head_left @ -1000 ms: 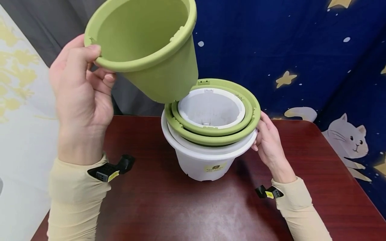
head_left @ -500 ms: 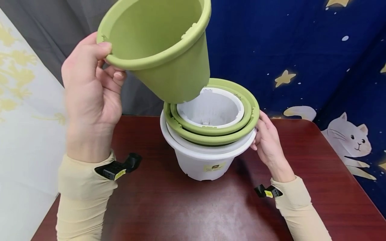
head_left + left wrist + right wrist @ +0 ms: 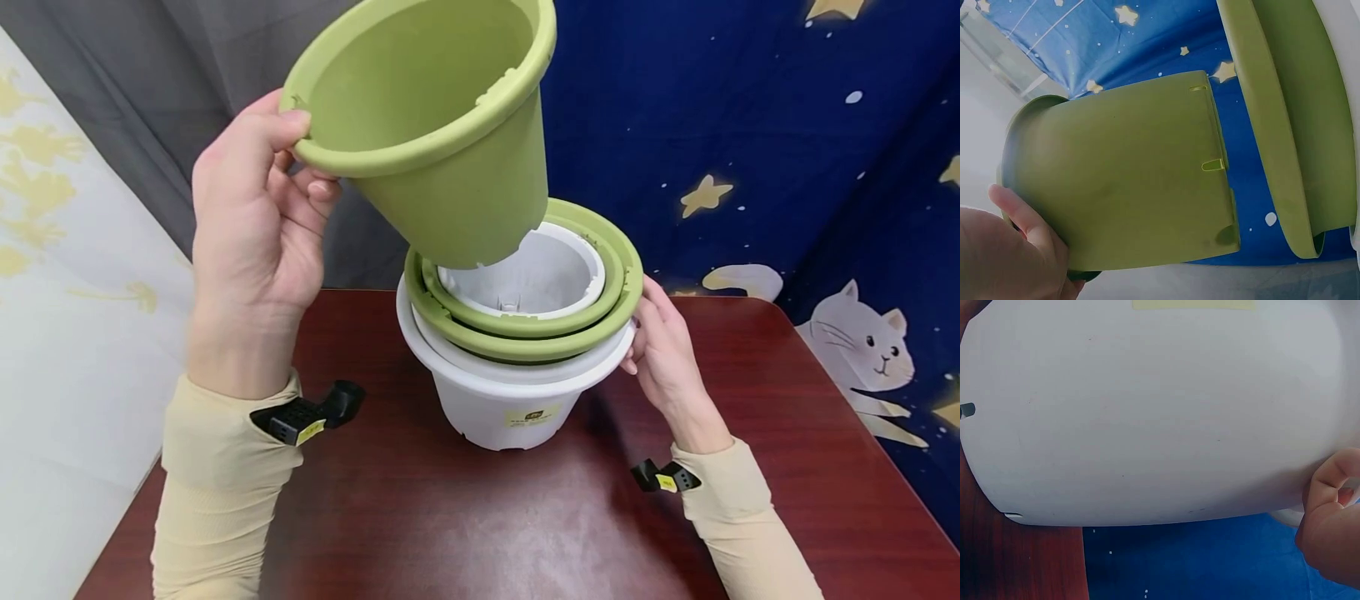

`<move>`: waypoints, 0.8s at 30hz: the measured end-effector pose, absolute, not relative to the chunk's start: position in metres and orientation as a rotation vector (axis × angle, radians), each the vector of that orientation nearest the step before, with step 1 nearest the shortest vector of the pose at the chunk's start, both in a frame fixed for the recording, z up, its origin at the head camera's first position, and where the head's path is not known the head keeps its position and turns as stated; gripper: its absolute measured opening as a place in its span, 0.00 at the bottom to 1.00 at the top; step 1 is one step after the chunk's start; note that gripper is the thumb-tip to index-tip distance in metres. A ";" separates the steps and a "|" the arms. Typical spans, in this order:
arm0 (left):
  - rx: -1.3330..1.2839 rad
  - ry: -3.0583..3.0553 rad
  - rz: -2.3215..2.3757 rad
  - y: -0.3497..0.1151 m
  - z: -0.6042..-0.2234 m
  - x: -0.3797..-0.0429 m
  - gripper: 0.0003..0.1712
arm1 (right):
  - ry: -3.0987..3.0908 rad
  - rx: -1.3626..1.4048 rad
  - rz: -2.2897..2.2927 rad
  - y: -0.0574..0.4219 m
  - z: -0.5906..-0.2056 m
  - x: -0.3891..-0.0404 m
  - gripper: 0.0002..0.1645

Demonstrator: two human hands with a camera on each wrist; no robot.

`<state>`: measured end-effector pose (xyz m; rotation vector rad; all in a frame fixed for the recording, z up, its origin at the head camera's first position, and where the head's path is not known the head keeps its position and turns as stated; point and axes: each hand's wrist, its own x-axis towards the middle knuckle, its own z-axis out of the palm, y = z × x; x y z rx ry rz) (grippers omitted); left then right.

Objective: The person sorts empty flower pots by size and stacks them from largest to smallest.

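My left hand (image 3: 258, 217) pinches the rim of a green plastic flower pot (image 3: 465, 200), thumb over the edge. The pot is tilted, its mouth toward me, and its base overlaps the nested stack in the head view. Notches show along its bottom edge in the left wrist view (image 3: 1129, 175). At the stack's right side, my right hand (image 3: 671, 367) grips the rim of the outer white flower pot (image 3: 476, 408), which stands upright. Inside it sit a large green pot (image 3: 517, 348), a smaller green pot (image 3: 525, 327) and a small white pot (image 3: 562, 267).
The stack stands on a dark red wooden table (image 3: 420, 517). Behind hang a grey curtain (image 3: 195, 100) and a blue curtain (image 3: 645, 100) with stars and a cat. A pale patterned sheet (image 3: 67, 350) borders the left side.
My left hand has carried the green pot to the right, so its base covers more of the stack's back left. My right hand stays at the white pot's rim.
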<state>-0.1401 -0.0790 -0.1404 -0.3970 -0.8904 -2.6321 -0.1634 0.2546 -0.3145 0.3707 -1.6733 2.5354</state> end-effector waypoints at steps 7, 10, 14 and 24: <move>-0.402 -0.921 -2.644 -0.076 -0.143 -0.139 0.11 | -1.678 0.387 2.529 0.254 -0.315 -0.164 0.19; -0.417 -0.950 -2.640 -0.072 -0.144 -0.139 0.12 | -1.679 0.389 2.528 0.254 -0.315 -0.164 0.19; -0.424 -0.996 -2.639 -0.067 -0.143 -0.138 0.12 | -1.676 0.390 2.528 0.254 -0.316 -0.163 0.19; -0.391 -1.088 -2.632 -0.059 -0.147 -0.136 0.12 | -1.683 0.396 2.515 0.254 -0.315 -0.163 0.18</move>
